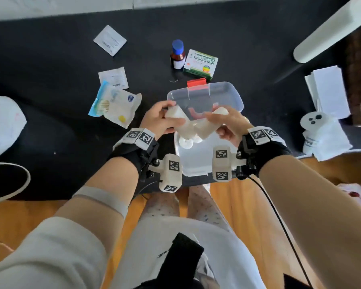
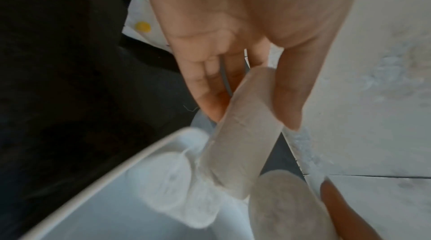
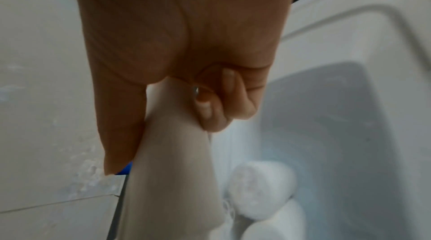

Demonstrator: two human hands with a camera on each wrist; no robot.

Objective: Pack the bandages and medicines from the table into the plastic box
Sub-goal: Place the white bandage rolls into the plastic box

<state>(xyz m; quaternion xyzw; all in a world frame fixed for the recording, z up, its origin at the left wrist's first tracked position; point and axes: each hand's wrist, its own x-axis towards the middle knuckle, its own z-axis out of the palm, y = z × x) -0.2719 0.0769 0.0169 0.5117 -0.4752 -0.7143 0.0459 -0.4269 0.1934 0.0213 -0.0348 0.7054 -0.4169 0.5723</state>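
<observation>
Mid-task, roughly a third done by my read. Left hand (image 1: 158,119) grips one bandage roll (image 1: 180,124), right hand (image 1: 227,124) grips a second roll (image 1: 206,127); both rolls are held tilted over the open plastic box (image 1: 196,163), lower ends meeting, not yet let go.

Already in the box: two white rolls (image 3: 261,188) lying side by side at the box's 9 o'clock side, under the held pair.

The lid (image 1: 227,94) stands open at the box's 12 o'clock, with its red latch (image 1: 197,83) on top.

Still out on the tabletop (image 1: 50,49):
- brown bottle (image 1: 177,55) with blue cap, 12 o'clock of the box
- green medicine carton (image 1: 200,63), just beside the bottle at its 3 o'clock
- two flat white sachets (image 1: 109,40), 10–11 o'clock
- soft pack (image 1: 117,105) at 10 o'clock, overlapping the nearer sachet (image 1: 114,77)

Left: drop both rolls, five more items, then probably shut the lid.
</observation>
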